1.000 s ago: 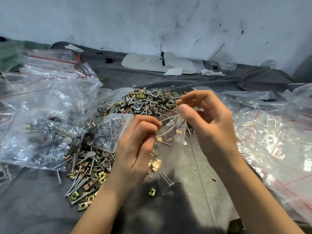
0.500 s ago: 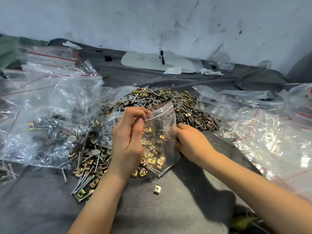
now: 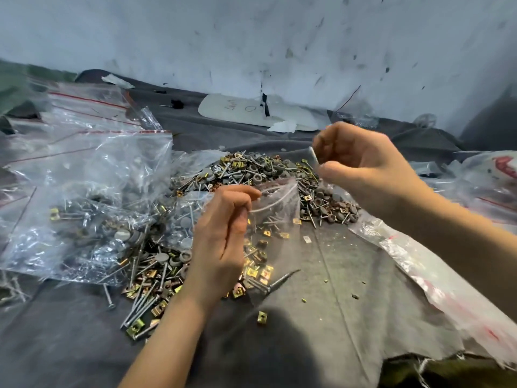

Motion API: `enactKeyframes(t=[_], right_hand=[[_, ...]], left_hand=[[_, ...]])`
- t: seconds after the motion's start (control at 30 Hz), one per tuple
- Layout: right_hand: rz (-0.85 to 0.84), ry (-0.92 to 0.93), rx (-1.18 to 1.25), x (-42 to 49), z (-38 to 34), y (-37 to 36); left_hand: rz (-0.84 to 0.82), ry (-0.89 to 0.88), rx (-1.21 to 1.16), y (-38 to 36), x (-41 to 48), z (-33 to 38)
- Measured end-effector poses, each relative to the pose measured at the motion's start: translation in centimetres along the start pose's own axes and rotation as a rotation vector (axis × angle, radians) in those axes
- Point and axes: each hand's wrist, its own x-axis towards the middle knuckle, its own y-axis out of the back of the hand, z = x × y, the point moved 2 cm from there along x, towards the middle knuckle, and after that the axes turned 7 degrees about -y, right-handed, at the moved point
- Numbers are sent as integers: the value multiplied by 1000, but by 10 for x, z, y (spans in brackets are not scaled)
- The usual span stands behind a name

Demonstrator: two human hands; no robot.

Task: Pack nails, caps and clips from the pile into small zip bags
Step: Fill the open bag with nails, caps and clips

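My left hand (image 3: 221, 236) pinches the open mouth of a small clear zip bag (image 3: 275, 217), which hangs with brass clips and nails inside. My right hand (image 3: 361, 166) is raised above and to the right of the bag's mouth, and pinches a silver nail (image 3: 314, 156) between thumb and fingers. Behind both hands lies the pile (image 3: 251, 170) of grey caps, nails and brass clips on the grey cloth. More nails and clips (image 3: 145, 289) are strewn to the left of my left wrist.
Large clear bags (image 3: 84, 175) holding caps and nails lie at the left. Other plastic bags (image 3: 436, 264) with red strips lie at the right. A single brass clip (image 3: 261, 317) sits on the grey cloth (image 3: 335, 303) near me. A white board (image 3: 251, 110) rests by the wall.
My right hand has lifted from beside the bag's lower edge to above its mouth and now holds a nail. My left hand keeps its hold on the bag's mouth.
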Motion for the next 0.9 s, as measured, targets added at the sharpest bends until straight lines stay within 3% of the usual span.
enactKeyframes(t=[0.13,0.4,0.53,0.6,0.73,0.8,0.9], right_hand=[[-128,144,-64,-2,-24,-24],[-142,110,-214,-2,-26,-31],[127,95,-84,15,-9,-12],[187,19,-287,23,17,-15],[-110,-66,-843,15,90,-53],[-136,-53,-922,9,111,-67],[-40,29,-952,9,118,-76]], left_hand=[[-18,-74,-65,8,7,5],[-72,-124,-43,22,14,17],[-39,-111,-32,31,15,21],[-42,-94,-28,35,14,20],[-19,-52,-18,42,14,16],[-5,-23,-22,45,15,14],[-9,-14,-21,46,16,12]])
